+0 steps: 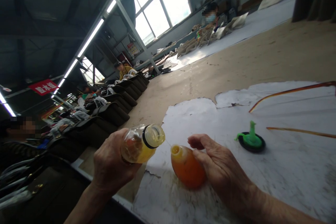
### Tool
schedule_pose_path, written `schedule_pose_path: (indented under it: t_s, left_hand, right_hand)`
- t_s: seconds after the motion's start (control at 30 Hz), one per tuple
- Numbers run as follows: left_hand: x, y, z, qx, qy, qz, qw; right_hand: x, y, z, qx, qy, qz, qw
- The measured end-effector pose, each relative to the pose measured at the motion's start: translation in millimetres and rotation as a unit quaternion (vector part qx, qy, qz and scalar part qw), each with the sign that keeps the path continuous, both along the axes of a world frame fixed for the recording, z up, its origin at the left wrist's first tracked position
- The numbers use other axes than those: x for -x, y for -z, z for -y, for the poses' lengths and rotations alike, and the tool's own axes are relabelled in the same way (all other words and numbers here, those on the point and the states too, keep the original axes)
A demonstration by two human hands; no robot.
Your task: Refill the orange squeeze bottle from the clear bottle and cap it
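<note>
My left hand (111, 162) is closed round a clear bottle (133, 143) with a black ring at its neck and yellow liquid inside. The bottle is tipped, its open mouth pointing right, just above and left of a rounded orange bottle (187, 171). That second bottle stands uncapped, leaning a little, on the stained white sheet (189, 115). My right hand (223, 168) curves round its right side, thumb against it and fingers partly behind. A thin thread seems to run between the two mouths. To the right, a green nozzle piece (252, 140) sits on a black disc.
Two thin amber strips (296, 92) lie at the right. Rows of dark bags (105, 115) with white-wrapped handles line the table's left edge. The brown tabletop (210, 66) stretches back to stacked pieces (196, 43) and a masked person (214, 15). Another person (21, 133) is at far left.
</note>
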State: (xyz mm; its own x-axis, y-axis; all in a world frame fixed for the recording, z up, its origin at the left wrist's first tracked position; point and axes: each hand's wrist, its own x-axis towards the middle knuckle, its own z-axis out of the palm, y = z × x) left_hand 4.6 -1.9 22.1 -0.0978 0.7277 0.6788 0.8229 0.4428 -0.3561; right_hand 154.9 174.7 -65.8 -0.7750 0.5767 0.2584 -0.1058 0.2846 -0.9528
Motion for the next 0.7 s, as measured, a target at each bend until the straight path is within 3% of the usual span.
schedule_pose_path:
  t_s: [0.27, 0.7]
  left_hand:
    - [5.1, 18.5, -1.1, 0.021, 0.006, 0.018, 1.000]
    - [4.1, 21.5, 2.1, 0.029, 0.027, -0.008, 0.999]
  right_hand:
    - [-1.0, -0.6, -1.0, -0.010, 0.002, 0.005, 1.000]
    - [-0.9, -2.5, -1.7, -0.017, 0.005, 0.001, 1.000]
